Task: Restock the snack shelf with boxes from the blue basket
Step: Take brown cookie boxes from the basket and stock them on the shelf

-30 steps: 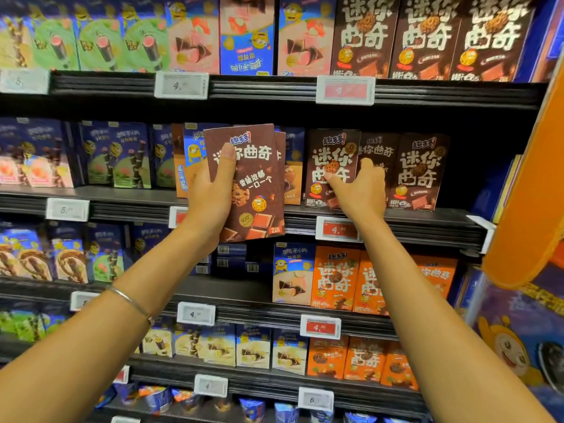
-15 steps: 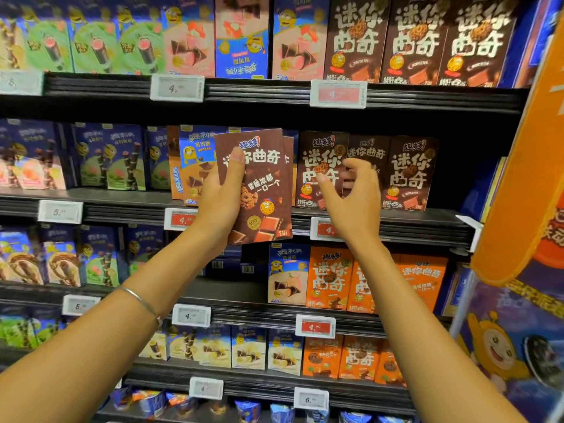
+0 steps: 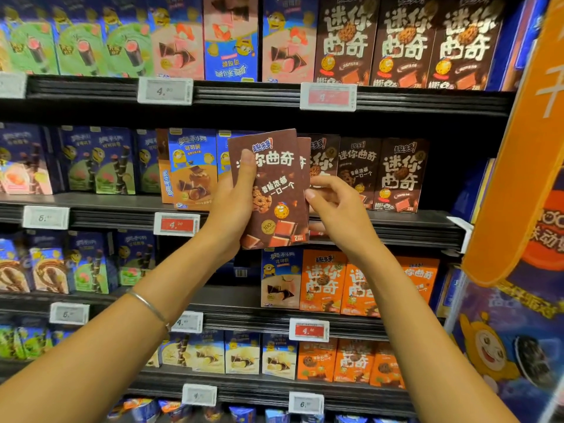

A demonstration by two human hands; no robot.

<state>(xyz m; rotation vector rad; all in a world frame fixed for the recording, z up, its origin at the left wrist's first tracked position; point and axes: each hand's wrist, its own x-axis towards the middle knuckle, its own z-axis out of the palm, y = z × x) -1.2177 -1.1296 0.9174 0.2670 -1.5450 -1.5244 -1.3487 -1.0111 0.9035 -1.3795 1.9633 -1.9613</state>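
My left hand [image 3: 233,209] grips a stack of brown cookie boxes [image 3: 274,190], held upright in front of the second shelf [image 3: 396,227]; a second box edge shows behind the front one. My right hand [image 3: 338,209] has its thumb and fingers at the right edge of that stack, touching it. Behind it, matching brown boxes [image 3: 399,175] stand in a row on the shelf. The blue basket is not in view.
Blue and orange snack boxes [image 3: 192,169] stand left of the brown row. Orange cookie boxes [image 3: 323,282] fill the shelf below. Price tags [image 3: 177,224] line the shelf edges. An orange sign [image 3: 525,148] hangs at the right.
My right hand left the shelved brown boxes and came back left to the edge of the held stack. My left hand kept the stack and shifted slightly right.
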